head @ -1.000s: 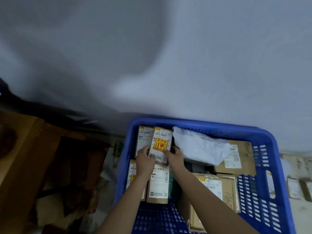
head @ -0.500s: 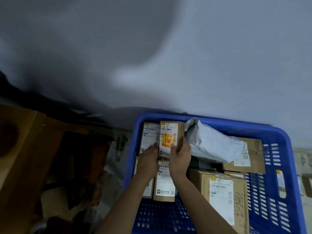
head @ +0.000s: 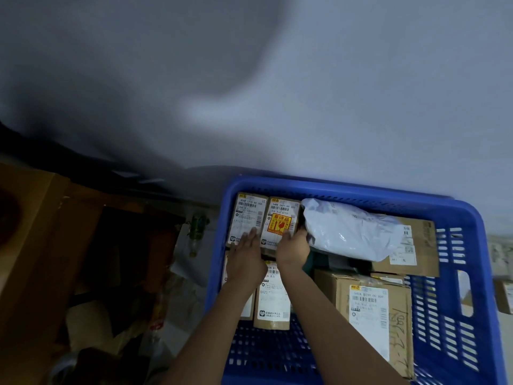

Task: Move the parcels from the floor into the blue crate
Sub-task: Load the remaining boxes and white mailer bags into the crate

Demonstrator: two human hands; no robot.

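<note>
The blue crate stands against the wall and holds several parcels. A small brown parcel with an orange fragile sticker lies flat in the back row, beside a similar labelled parcel. My left hand lies flat, fingers stretched over the seam between these two. My right hand grips the sticker parcel's lower right edge, fingers tucked between it and a white poly bag. Another small parcel lies under my wrists. A big labelled carton fills the front right.
A flat carton lies under the poly bag at the back right. Dim cardboard boxes and a green bottle crowd the floor left of the crate. More small parcels lie on the floor to the right.
The sticker parcel went from held up on edge to lying flat in the back row. My left hand let go and flattened out; my right hand slid to the parcel's lower right edge.
</note>
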